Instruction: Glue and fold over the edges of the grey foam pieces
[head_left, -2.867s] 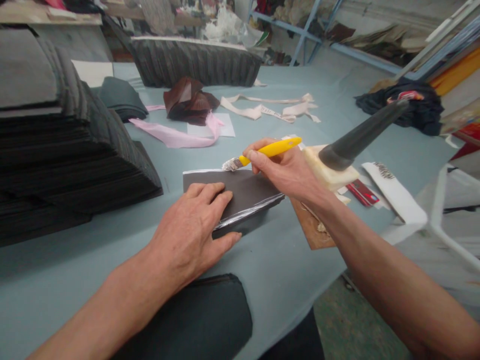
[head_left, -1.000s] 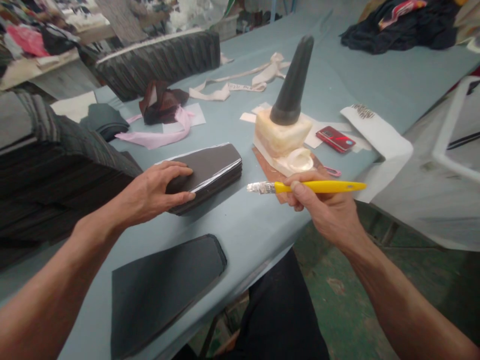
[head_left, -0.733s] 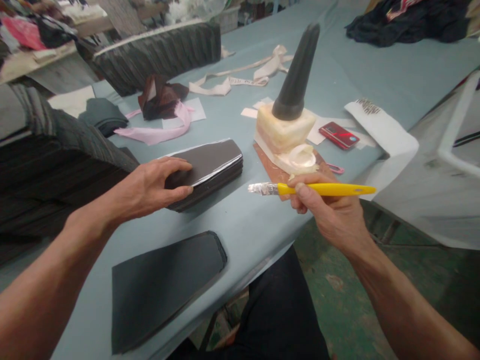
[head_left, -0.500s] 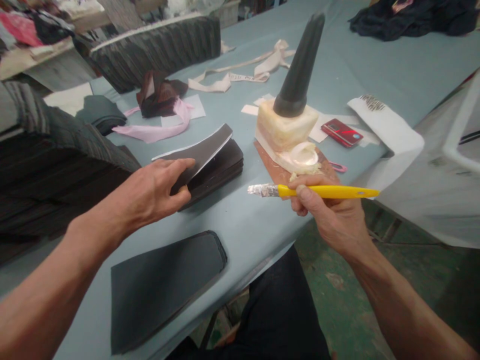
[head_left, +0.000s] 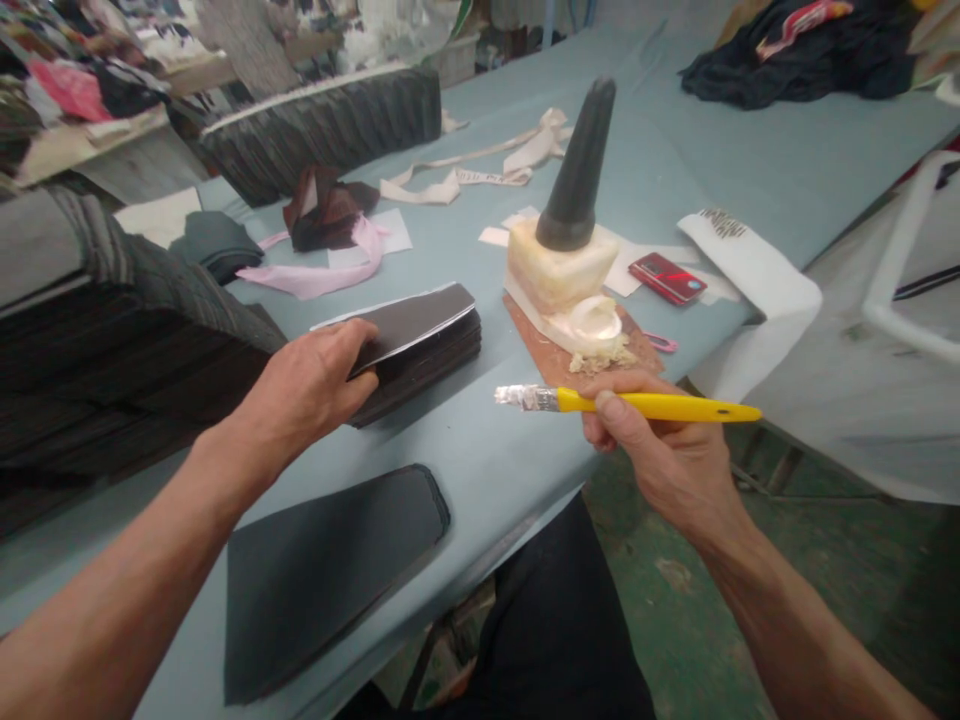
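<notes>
My left hand pinches the near end of a dark flat piece with a white edge. That piece lies on or just over a stack of similar dark pieces. In my right hand is a yellow-handled brush, held level, its whitish, crusted tip pointing left. Beyond that hand stands a pale glue-crusted container with a dark cone on top and creamy paste at its front opening. Nearer me lies another pile of dark, round-cornered pieces.
Tall bundles of dark pieces rise at the left, with another long bundle behind. A red card-like object, a pink clip and a white sheet lie at the right. Pink cloth and pale strips are farther back.
The raised far end of the white-edged piece has come down toward the stack under my left hand. My right hand keeps the brush in nearly the same pose. The view has shifted slightly.
</notes>
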